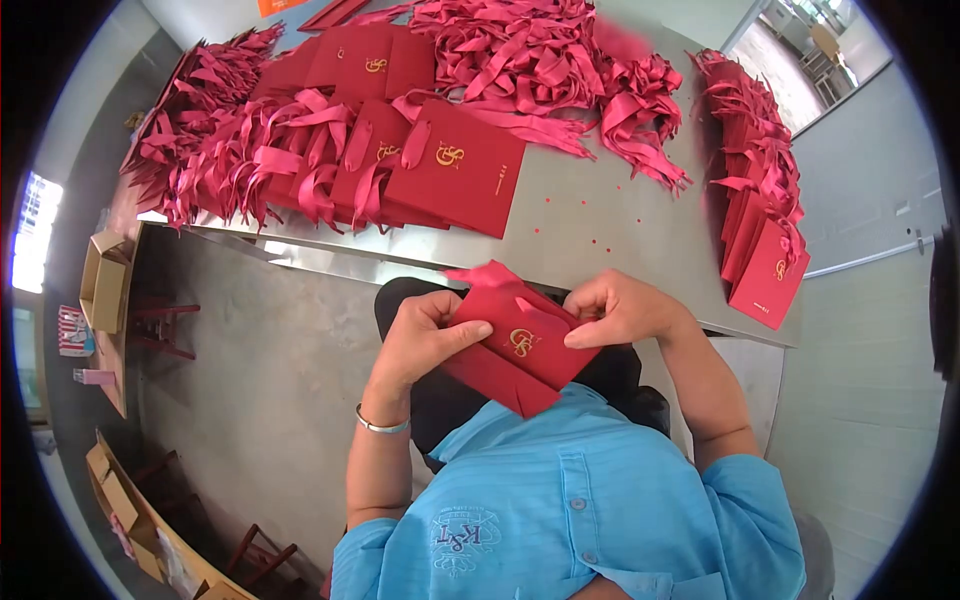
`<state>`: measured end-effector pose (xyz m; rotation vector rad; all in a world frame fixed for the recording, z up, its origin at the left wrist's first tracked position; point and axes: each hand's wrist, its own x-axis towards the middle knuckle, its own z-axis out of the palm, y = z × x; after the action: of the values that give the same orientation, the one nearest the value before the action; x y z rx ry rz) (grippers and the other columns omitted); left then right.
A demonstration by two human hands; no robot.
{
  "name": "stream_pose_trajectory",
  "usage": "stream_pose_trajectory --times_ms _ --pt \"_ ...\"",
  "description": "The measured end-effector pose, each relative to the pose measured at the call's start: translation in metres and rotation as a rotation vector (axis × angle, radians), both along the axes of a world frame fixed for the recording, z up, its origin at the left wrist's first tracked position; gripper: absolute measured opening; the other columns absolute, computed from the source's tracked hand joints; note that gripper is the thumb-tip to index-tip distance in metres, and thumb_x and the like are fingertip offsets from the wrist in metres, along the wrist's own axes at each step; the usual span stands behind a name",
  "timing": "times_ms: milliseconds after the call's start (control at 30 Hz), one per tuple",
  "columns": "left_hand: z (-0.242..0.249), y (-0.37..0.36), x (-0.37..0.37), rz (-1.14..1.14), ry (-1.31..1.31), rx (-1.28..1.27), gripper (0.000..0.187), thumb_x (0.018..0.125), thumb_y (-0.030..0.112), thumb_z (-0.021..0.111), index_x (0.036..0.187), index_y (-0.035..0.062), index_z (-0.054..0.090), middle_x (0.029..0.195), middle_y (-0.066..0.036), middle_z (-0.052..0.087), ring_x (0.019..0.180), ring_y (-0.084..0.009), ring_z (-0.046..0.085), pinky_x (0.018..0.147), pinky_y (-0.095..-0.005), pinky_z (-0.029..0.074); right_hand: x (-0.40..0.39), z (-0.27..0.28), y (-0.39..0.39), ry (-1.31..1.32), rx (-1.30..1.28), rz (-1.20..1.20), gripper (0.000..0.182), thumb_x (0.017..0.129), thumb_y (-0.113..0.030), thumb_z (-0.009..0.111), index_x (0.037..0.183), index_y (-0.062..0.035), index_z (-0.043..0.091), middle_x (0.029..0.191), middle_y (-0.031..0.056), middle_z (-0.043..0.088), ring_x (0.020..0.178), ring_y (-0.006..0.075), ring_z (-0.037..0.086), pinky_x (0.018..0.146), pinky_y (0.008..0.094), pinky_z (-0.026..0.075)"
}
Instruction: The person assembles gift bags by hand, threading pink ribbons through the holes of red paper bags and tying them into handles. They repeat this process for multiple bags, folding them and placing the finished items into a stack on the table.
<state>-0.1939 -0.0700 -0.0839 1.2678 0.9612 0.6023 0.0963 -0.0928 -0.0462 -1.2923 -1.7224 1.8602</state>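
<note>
In front of my lap I hold a small red paper gift bag (pixel 488 338) with a gold emblem, tilted at an angle. My left hand (pixel 420 335) grips its left side, the thumb lying across the front. The fingers of my right hand (pixel 622 308) pinch its right side near the upper edge. A pink ribbon shows at the bag's top and another short piece lies over its front. Behind the hands, the nearest finished-looking red bag (pixel 462 165) rests at the end of a row on the table.
A grey metal table (pixel 590 225) carries rows of red bags, a heap of pink ribbons (pixel 515 55) and scattered small red dots. Another row of bags (pixel 765 265) lines its right end. Cardboard boxes (pixel 103 282) and wooden stools (pixel 262 560) stand at the left.
</note>
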Motion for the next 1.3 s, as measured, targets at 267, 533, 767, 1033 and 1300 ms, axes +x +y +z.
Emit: stream_pose_trajectory --times_ms 267,533,767,1033,1300 --pt "0.001 -0.004 0.015 0.191 -0.044 0.000 0.020 0.088 0.016 0.073 0.089 -0.0019 0.066 0.075 0.000 0.065 0.066 -0.0034 0.056 0.057 -0.0190 0.046 0.021 0.027 0.018 -0.142 0.231 -0.093 0.013 0.079 -0.012 0.078 0.082 -0.0024 0.070 0.060 -0.0021 0.059 0.054 0.0029 0.049 0.051 0.0237 0.038" --pt "-0.004 -0.011 0.055 0.134 0.134 0.068 0.022 0.093 0.020 0.068 0.089 -0.0017 0.065 0.077 0.000 0.064 0.067 -0.0045 0.055 0.059 -0.0209 0.045 0.048 -0.020 0.061 -0.765 1.501 -0.265 0.027 0.075 -0.014 0.078 0.100 -0.0074 0.069 0.106 0.0063 0.066 0.077 0.0144 0.061 0.065 0.0284 0.049" --pt "-0.027 -0.029 0.070 0.140 0.143 0.091 0.026 0.091 0.022 0.071 0.086 -0.0023 0.061 0.068 -0.004 0.061 0.061 -0.0077 0.053 0.054 -0.0262 0.046 -0.002 -0.017 0.016 -0.234 0.743 -0.259 0.037 0.075 -0.013 0.077 0.110 -0.0061 0.065 0.111 0.0071 0.063 0.076 0.0169 0.061 0.065 0.0308 0.052" --pt "-0.027 -0.036 0.073 0.096 0.165 0.112 0.022 0.092 0.018 0.069 0.088 -0.0015 0.059 0.071 -0.001 0.062 0.064 -0.0049 0.053 0.055 -0.0234 0.046 -0.008 -0.040 0.046 -0.436 1.138 -0.427 0.017 0.080 -0.013 0.070 0.095 -0.0059 0.068 0.085 0.0064 0.069 0.069 0.0200 0.066 0.063 0.0327 0.053" --pt "-0.018 -0.040 0.078 0.095 0.097 -0.005 0.019 0.094 0.014 0.065 0.098 -0.0030 0.057 0.083 -0.005 0.069 0.071 -0.0048 0.060 0.062 -0.0215 0.050 0.018 -0.029 0.038 -0.506 0.637 -0.703 0.017 0.079 -0.019 0.072 0.087 -0.0046 0.068 0.073 0.0059 0.068 0.063 0.0196 0.064 0.060 0.0327 0.050"
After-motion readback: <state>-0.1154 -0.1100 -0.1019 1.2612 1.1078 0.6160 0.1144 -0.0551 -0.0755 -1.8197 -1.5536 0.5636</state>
